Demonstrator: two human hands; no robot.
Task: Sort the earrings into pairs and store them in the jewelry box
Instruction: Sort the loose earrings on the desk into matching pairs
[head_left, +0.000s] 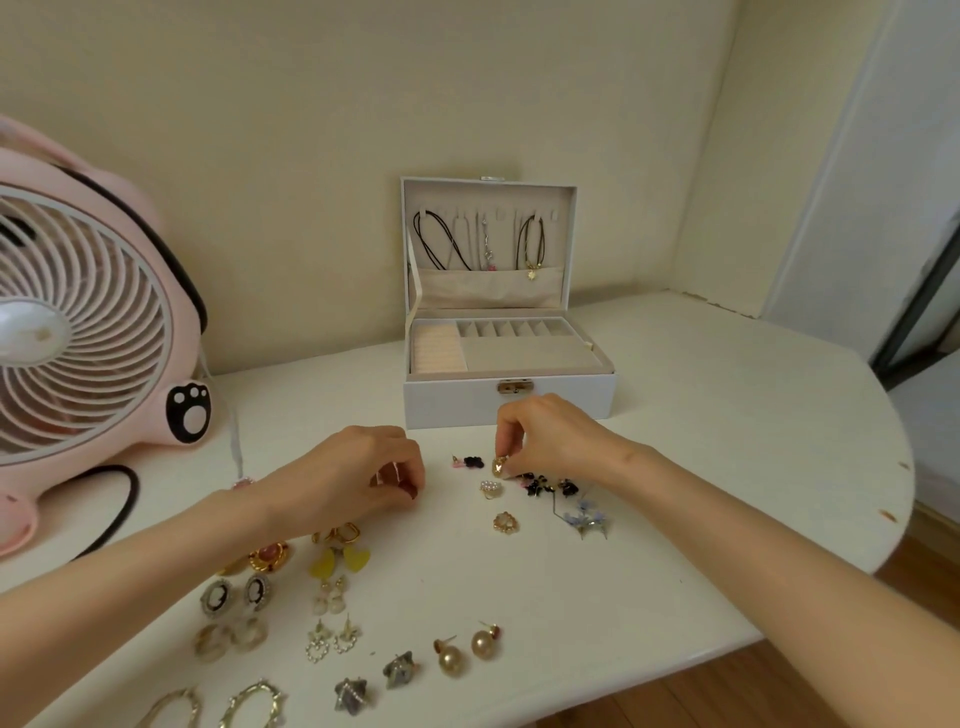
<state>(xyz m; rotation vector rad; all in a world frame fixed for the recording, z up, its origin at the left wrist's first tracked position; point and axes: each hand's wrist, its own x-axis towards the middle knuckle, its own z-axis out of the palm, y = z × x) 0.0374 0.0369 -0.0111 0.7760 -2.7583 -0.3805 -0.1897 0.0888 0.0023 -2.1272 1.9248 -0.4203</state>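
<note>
The white jewelry box (457, 402) stands open at the back of the table, its beige tray holding no earrings. My right hand (550, 434) pinches a small gold earring (499, 464) just in front of the box. My left hand (358, 470) hovers to its left with fingers curled; whether it holds anything is hidden. Loose pieces lie near the right hand: a black flower earring (471, 461), a pearl cluster (490, 487), a gold scalloped earring (505, 522), black bead earrings (550, 486), blue flower earrings (587, 517). Paired earrings sit at front left: yellow hearts (340, 561), cameos (236, 595), gold pearls (467, 649).
A pink desk fan (88, 338) with a black cable (122, 501) fills the left side. Necklaces (441, 244) hang inside the box lid. The table's (727, 441) rounded edge runs along the right and front, wooden floor below.
</note>
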